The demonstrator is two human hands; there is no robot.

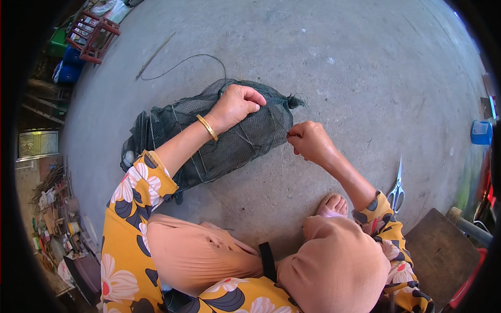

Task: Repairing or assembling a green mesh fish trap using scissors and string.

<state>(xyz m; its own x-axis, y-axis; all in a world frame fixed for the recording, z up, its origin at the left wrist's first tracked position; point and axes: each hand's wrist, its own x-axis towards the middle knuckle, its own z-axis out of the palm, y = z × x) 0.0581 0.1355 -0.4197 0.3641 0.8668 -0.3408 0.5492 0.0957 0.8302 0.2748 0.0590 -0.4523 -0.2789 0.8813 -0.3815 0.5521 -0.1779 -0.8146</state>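
Observation:
A dark green mesh fishing net trap (232,138) lies on the concrete floor before me, with thin pale ribs across it and a knotted end (296,101) at the right. Above its upper middle is my left hand (236,107), thumb and forefinger brought together. My right hand (312,142) is closed in a pinch at the trap's right edge, where a thin pale line runs into the mesh. What either set of fingertips holds is too small to make out. A whitish round object (129,157) shows at the trap's left end.
Scissors (398,188) lie on the floor to the right, near a dark board (443,255). Past the trap lie a thin stick (155,56) and a looped cord (201,56). A reddish wooden stool (94,36) stands far left; a blue container (480,132) is far right.

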